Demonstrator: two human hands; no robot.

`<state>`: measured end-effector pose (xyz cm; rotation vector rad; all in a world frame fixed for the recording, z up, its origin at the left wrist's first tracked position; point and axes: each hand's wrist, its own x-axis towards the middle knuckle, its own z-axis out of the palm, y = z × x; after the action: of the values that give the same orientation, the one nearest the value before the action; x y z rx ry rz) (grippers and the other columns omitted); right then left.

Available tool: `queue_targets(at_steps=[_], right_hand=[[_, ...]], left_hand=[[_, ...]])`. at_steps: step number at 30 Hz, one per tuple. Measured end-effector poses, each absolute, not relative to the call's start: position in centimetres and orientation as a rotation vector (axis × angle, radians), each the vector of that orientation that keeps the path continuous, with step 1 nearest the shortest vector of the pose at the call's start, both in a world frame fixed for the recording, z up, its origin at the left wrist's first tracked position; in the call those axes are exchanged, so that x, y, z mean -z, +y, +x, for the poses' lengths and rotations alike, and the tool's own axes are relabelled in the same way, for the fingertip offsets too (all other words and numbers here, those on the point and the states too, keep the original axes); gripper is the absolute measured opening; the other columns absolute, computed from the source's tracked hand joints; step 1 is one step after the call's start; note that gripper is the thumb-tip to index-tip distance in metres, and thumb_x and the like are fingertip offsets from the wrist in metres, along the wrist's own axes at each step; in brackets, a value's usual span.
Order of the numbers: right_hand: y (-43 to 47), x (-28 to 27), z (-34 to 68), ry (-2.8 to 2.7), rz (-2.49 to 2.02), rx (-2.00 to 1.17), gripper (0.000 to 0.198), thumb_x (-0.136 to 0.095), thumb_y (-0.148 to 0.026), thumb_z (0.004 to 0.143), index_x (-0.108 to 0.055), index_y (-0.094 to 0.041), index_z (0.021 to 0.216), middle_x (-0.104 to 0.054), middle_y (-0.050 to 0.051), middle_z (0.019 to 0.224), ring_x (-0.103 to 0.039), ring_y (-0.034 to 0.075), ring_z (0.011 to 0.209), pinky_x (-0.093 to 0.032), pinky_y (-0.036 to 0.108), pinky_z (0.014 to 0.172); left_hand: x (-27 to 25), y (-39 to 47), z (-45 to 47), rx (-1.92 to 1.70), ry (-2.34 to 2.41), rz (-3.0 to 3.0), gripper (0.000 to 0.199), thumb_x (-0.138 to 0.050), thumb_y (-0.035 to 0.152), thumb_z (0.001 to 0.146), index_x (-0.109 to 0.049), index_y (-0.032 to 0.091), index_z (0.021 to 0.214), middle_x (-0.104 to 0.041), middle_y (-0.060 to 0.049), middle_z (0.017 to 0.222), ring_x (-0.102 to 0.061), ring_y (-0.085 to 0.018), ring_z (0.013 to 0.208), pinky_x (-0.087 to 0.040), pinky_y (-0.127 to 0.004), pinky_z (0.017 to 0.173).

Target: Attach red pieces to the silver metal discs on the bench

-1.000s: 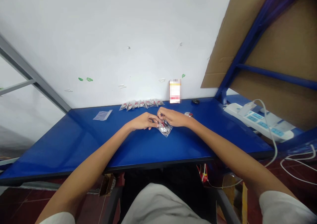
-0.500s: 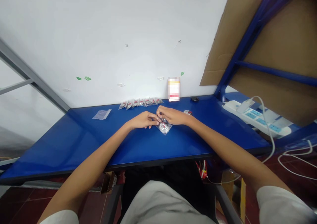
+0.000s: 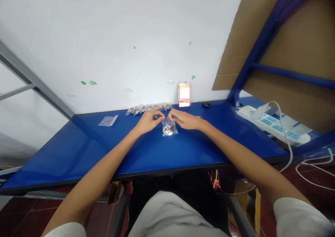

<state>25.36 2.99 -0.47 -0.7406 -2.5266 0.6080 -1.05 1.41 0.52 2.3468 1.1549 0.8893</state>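
Observation:
A clear plastic bag (image 3: pixel 170 128) hangs or rests over the blue table, its top edge pinched between my two hands. Inside it is a shiny round metal piece with a small red mark; its exact kind is hard to make out. My left hand (image 3: pixel 150 120) grips the bag's upper left corner between thumb and finger. At the upper right corner, my right hand (image 3: pixel 182 119) pinches the same edge. Behind my hands, several filled clear bags (image 3: pixel 149 108) with red marks lie in a row along the wall.
Left on the blue table (image 3: pixel 78 149) lies a flat clear bag (image 3: pixel 108 120). A white card with red (image 3: pixel 184 94) leans on the wall, beside a black round object (image 3: pixel 206 104). At the right sits a white power strip (image 3: pixel 273 125) with a cable. A small red-marked item (image 3: pixel 200 117) is partly behind my right arm.
The bag has turned upright and shifted slightly left, with the metal piece now at its bottom. Both hands have moved to its top corners.

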Motion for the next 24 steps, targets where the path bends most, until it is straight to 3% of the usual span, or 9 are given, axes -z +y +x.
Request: queue_targets(at_steps=[5,9,14,20,24], right_hand=[[2.7,0.3,25.2,-2.525,-0.726,-0.622,0.01,-0.043,-0.022,0.107,-0.052,-0.024,0.111,-0.06,0.006,0.106,-0.053,0.021,0.082,-0.04,0.034,0.074],[2.4,0.0,25.0,-2.515,-0.712,-0.644,0.01,-0.042,-0.023,0.108,-0.052,-0.024,0.111,-0.061,0.007,0.109,-0.054,0.021,0.086,-0.042,0.035,0.076],[2.4,-0.2,24.9,-2.489,-0.731,-0.692,0.011,-0.045,-0.029,0.11,-0.054,-0.024,0.112,-0.064,0.008,0.11,-0.059,0.022,0.088,-0.045,0.036,0.078],[2.1,-0.6,25.1,-2.393,-0.86,-0.829,0.015,-0.05,-0.036,0.11,-0.054,-0.025,0.12,-0.071,0.0,0.081,-0.067,0.022,0.073,-0.049,0.036,0.074],[2.2,-0.2,24.7,-2.317,-0.826,-0.869,0.02,-0.057,-0.036,0.106,-0.051,-0.025,0.122,-0.075,0.001,0.087,-0.071,0.019,0.071,-0.052,0.035,0.074]], left_hand=[[0.6,1.8,-1.1,-0.865,1.277,2.367,0.035,-0.074,0.049,0.093,-0.075,0.019,0.112,-0.076,-0.008,0.109,-0.066,-0.019,0.078,-0.051,-0.032,0.077],[0.6,2.1,-1.4,-0.772,1.205,2.282,0.028,-0.074,0.043,0.092,-0.078,0.02,0.107,-0.079,-0.006,0.103,-0.069,-0.018,0.08,-0.052,-0.029,0.076],[0.0,2.1,-1.6,-0.787,1.145,2.056,0.029,-0.075,0.039,0.09,-0.077,0.015,0.107,-0.078,-0.008,0.091,-0.071,-0.017,0.073,-0.056,-0.026,0.064],[0.1,2.2,-1.2,-0.901,1.095,1.967,0.03,-0.073,0.041,0.092,-0.076,0.015,0.106,-0.076,-0.007,0.088,-0.071,-0.016,0.072,-0.06,-0.028,0.067],[0.5,2.4,-1.0,-1.05,1.172,1.944,0.025,-0.073,0.04,0.09,-0.078,0.016,0.097,-0.077,-0.007,0.093,-0.07,-0.018,0.079,-0.059,-0.028,0.068]])
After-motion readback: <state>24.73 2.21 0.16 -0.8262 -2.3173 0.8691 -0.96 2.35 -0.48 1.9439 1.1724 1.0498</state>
